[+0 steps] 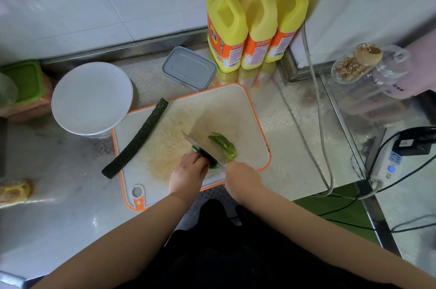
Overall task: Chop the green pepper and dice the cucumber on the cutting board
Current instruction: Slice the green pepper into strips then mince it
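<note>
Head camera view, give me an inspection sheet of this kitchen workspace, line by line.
Surface: metal counter carrying an orange-rimmed cutting board.
Job's things: green pepper partly cut, with cut pieces right of the knife; cucumber whole, lying across the board's left edge.
Clutter: white plate, grey lidded container, three yellow pump bottles, glass jar.
Grips: left hand holds the pepper down; right hand is at the knife's handle end, the handle itself hidden.
Cables: grey cable across the counter; power strip with black leads at right.
Surroundings: white tiled wall.
</note>
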Demonstrator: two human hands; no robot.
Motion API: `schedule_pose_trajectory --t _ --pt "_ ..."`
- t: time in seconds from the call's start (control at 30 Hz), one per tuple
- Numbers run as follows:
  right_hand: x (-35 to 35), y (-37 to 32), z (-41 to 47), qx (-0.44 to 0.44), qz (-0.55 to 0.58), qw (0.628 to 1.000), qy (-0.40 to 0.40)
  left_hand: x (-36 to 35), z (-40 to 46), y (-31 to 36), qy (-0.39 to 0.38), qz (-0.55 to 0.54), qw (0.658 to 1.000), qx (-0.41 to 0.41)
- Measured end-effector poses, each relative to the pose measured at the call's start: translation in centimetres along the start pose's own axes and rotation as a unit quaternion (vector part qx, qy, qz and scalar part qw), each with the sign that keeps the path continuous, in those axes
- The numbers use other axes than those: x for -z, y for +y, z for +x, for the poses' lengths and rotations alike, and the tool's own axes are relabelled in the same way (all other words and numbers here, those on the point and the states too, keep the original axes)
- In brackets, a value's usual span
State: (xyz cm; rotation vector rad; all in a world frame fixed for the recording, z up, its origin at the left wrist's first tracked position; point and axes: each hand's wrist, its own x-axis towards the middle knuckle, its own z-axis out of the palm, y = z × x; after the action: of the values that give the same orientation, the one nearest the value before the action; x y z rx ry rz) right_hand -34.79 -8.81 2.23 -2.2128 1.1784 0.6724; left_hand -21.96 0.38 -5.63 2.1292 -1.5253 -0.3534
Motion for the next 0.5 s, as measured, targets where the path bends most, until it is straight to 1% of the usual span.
schedule_pose_trajectory --t 0.17,0.3,0.4,0.5 --pt "-0.8 0.1 -0.1 -0.004 0.014 1.0 0.005 -0.1 0.0 0.0 0.001 0.023 1.0 -0.002" --pt "-0.8 -0.2 0.2 -0.004 0.02 1.0 0.008 -0.2 -0.1 0.1 0.019 0.032 0.999 -0.026" --pt "-0.2 -0.5 0.9 -0.031 0.063 0.997 0.007 -0.1 0.0 0.1 0.017 0.037 0.998 -0.038" --pt "0.5 0.1 1.7 -0.013 0.084 0.996 -0.007 -0.1 0.0 0.0 0.017 0.051 0.998 -0.043"
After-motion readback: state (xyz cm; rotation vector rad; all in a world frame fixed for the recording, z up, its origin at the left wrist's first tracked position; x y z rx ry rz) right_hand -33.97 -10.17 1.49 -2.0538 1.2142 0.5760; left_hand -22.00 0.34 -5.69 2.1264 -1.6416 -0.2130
